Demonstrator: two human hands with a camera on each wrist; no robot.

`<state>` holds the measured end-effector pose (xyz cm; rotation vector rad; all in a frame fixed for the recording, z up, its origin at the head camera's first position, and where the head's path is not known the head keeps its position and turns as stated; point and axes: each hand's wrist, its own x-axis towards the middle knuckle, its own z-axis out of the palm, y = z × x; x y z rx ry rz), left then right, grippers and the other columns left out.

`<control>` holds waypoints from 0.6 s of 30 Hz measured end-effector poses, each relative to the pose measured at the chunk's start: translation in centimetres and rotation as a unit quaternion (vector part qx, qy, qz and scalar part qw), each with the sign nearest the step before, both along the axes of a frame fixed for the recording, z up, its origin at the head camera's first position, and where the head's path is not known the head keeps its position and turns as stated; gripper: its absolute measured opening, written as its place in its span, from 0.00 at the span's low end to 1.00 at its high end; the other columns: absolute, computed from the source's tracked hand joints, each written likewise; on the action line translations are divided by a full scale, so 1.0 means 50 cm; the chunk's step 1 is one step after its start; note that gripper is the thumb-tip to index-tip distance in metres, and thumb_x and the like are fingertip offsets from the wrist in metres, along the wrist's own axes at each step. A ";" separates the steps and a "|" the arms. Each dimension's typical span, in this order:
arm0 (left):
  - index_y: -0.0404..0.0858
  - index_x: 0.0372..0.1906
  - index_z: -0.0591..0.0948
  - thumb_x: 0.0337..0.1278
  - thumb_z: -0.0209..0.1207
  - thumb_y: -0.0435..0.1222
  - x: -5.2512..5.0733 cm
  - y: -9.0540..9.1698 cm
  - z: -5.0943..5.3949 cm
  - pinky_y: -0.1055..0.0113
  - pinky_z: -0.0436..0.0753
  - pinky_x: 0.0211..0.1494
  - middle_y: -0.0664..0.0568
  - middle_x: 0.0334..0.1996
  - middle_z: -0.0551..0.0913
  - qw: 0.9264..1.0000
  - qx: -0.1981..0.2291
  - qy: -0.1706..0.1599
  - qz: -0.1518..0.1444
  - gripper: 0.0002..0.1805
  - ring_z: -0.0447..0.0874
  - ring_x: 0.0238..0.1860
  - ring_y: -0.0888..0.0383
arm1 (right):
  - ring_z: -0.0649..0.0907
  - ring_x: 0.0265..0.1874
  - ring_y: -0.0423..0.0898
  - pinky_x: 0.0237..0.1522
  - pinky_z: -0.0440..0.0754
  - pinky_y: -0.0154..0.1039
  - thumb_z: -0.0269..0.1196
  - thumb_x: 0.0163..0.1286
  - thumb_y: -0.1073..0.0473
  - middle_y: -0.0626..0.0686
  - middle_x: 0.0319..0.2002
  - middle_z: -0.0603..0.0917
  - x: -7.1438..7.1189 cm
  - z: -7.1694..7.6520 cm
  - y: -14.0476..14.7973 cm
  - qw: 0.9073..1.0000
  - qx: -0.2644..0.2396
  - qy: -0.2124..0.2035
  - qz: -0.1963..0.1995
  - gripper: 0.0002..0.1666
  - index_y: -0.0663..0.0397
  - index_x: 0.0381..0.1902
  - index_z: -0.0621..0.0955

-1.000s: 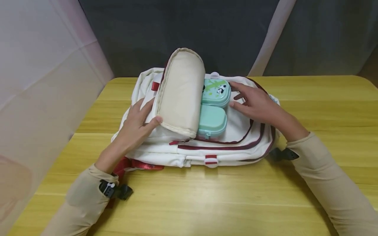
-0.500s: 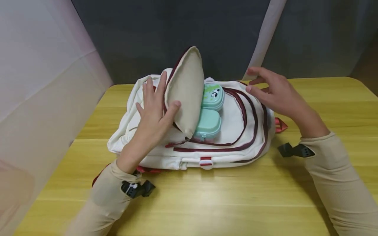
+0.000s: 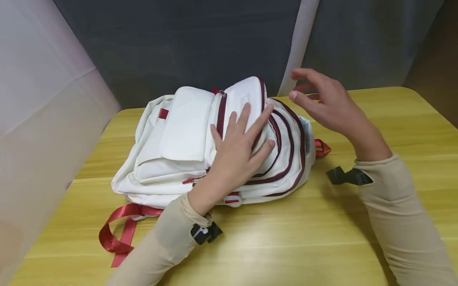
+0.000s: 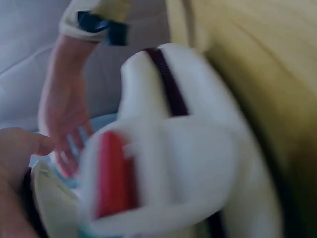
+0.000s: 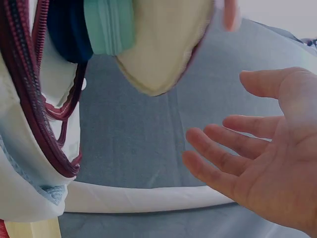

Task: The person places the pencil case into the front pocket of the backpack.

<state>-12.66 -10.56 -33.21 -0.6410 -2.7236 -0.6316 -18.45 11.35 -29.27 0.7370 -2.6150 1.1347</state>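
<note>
A white backpack (image 3: pixel 154 171) with dark red zips lies on the table. My left hand (image 3: pixel 234 155) presses its spread fingers on the outside of the front pocket's flap (image 3: pixel 243 89). My right hand (image 3: pixel 325 101) hovers beyond the bag's right end, fingers loosely bent, holding nothing. From the right wrist, the flap's cream lining (image 5: pixel 166 42) stands partly raised beside a mint-green zipped case (image 5: pixel 110 27) and a dark blue item (image 5: pixel 69 29) whose kind is unclear. In the head view, flap and hand hide the cases.
Red straps (image 3: pixel 119 234) trail from the bag's left end, and another red loop (image 3: pixel 322 147) sticks out at its right. The wooden table (image 3: pixel 279 246) extends around the bag. A dark curtain (image 3: pixel 179 47) hangs behind, a pale one (image 3: pixel 32 71) on the left.
My left hand has moved right and swung the pocket flap rightward over the mint-green cases. The right hand has lifted away from the cases.
</note>
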 end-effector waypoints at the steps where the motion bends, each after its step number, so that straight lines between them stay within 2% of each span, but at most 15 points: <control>1: 0.65 0.71 0.52 0.64 0.45 0.55 0.000 0.002 -0.006 0.32 0.37 0.60 0.47 0.72 0.51 0.999 -0.037 0.006 0.002 0.31 0.44 0.70 0.40 | 0.73 0.58 0.54 0.56 0.68 0.55 0.54 0.71 0.52 0.55 0.64 0.68 0.000 0.002 -0.001 1.000 0.000 0.002 -0.003 0.31 0.55 0.68 0.64; 3: 0.63 0.71 0.54 0.64 0.43 0.57 0.000 0.004 -0.017 0.32 0.42 0.60 0.46 0.71 0.53 0.993 -0.112 0.023 0.007 0.31 0.45 0.69 0.38 | 0.72 0.58 0.54 0.56 0.68 0.54 0.54 0.71 0.52 0.55 0.64 0.68 0.000 0.005 -0.003 1.000 -0.006 0.002 -0.006 0.31 0.54 0.68 0.64; 5: 0.62 0.71 0.57 0.62 0.42 0.60 -0.001 0.006 -0.027 0.32 0.46 0.60 0.45 0.71 0.54 0.983 -0.178 0.039 0.011 0.32 0.45 0.69 0.36 | 0.72 0.59 0.54 0.56 0.68 0.54 0.54 0.71 0.52 0.54 0.64 0.68 0.000 0.007 -0.003 1.000 -0.012 -0.001 -0.007 0.30 0.53 0.68 0.64; 7: 0.61 0.70 0.58 0.60 0.41 0.63 -0.002 0.004 -0.035 0.31 0.46 0.59 0.44 0.71 0.54 0.973 -0.224 0.048 0.012 0.33 0.44 0.69 0.34 | 0.71 0.59 0.54 0.56 0.68 0.55 0.53 0.71 0.51 0.54 0.64 0.67 -0.001 0.009 -0.004 1.000 -0.015 -0.004 -0.006 0.30 0.53 0.68 0.64; 9: 0.61 0.70 0.58 0.59 0.39 0.66 -0.004 0.001 -0.037 0.32 0.45 0.60 0.44 0.71 0.52 0.969 -0.245 0.040 0.008 0.35 0.41 0.69 0.33 | 0.70 0.60 0.54 0.57 0.67 0.55 0.53 0.71 0.51 0.54 0.65 0.66 -0.001 0.009 -0.007 1.000 -0.018 -0.009 -0.004 0.30 0.52 0.68 0.63; 10: 0.61 0.70 0.58 0.58 0.39 0.67 -0.005 -0.003 -0.034 0.32 0.43 0.61 0.43 0.71 0.51 0.972 -0.234 0.026 -0.004 0.35 0.39 0.69 0.33 | 0.70 0.60 0.54 0.57 0.67 0.55 0.53 0.71 0.51 0.54 0.65 0.66 -0.002 0.009 -0.007 1.000 -0.017 -0.010 -0.003 0.30 0.53 0.68 0.63; 11: 0.61 0.70 0.58 0.58 0.40 0.66 -0.006 -0.009 -0.026 0.34 0.42 0.62 0.44 0.71 0.51 0.978 -0.206 0.004 -0.023 0.36 0.39 0.69 0.34 | 0.70 0.60 0.54 0.57 0.67 0.55 0.53 0.71 0.51 0.54 0.65 0.66 -0.002 0.009 -0.006 1.000 -0.016 -0.012 -0.003 0.30 0.52 0.68 0.63; 13: 0.58 0.71 0.59 0.61 0.40 0.64 -0.007 -0.031 0.006 0.40 0.43 0.65 0.50 0.71 0.54 0.991 -0.100 -0.036 -0.079 0.34 0.45 0.70 0.44 | 0.69 0.60 0.54 0.58 0.66 0.55 0.52 0.72 0.51 0.53 0.65 0.66 -0.001 0.011 0.001 1.000 -0.022 -0.020 0.002 0.30 0.52 0.68 0.64; 14: 0.56 0.71 0.60 0.63 0.41 0.62 -0.005 -0.048 0.026 0.44 0.45 0.67 0.53 0.70 0.57 0.993 -0.041 -0.042 -0.103 0.33 0.48 0.70 0.49 | 0.69 0.60 0.54 0.58 0.65 0.55 0.52 0.72 0.51 0.53 0.65 0.66 0.000 0.013 0.005 0.999 -0.026 -0.025 0.002 0.29 0.52 0.68 0.64; 16: 0.53 0.69 0.63 0.66 0.44 0.56 0.000 -0.087 0.067 0.50 0.46 0.68 0.59 0.68 0.61 0.989 0.058 -0.026 -0.137 0.29 0.52 0.69 0.59 | 0.69 0.61 0.54 0.58 0.64 0.56 0.52 0.72 0.51 0.53 0.65 0.67 0.001 0.017 0.016 0.999 -0.035 -0.034 0.000 0.29 0.52 0.68 0.64; 17: 0.51 0.68 0.65 0.67 0.45 0.54 0.001 -0.108 0.086 0.54 0.47 0.69 0.62 0.66 0.63 0.986 0.090 -0.003 -0.142 0.28 0.54 0.68 0.64 | 0.68 0.62 0.54 0.60 0.62 0.55 0.52 0.72 0.51 0.53 0.65 0.66 0.001 0.020 0.023 0.999 -0.035 -0.036 -0.005 0.29 0.52 0.68 0.64; 18: 0.48 0.67 0.68 0.67 0.46 0.51 0.001 -0.126 0.100 0.55 0.48 0.69 0.62 0.64 0.66 0.982 0.117 0.035 -0.146 0.26 0.57 0.66 0.67 | 0.66 0.63 0.54 0.61 0.59 0.56 0.52 0.71 0.50 0.54 0.66 0.65 0.002 0.022 0.028 0.999 -0.021 -0.032 -0.015 0.31 0.52 0.69 0.63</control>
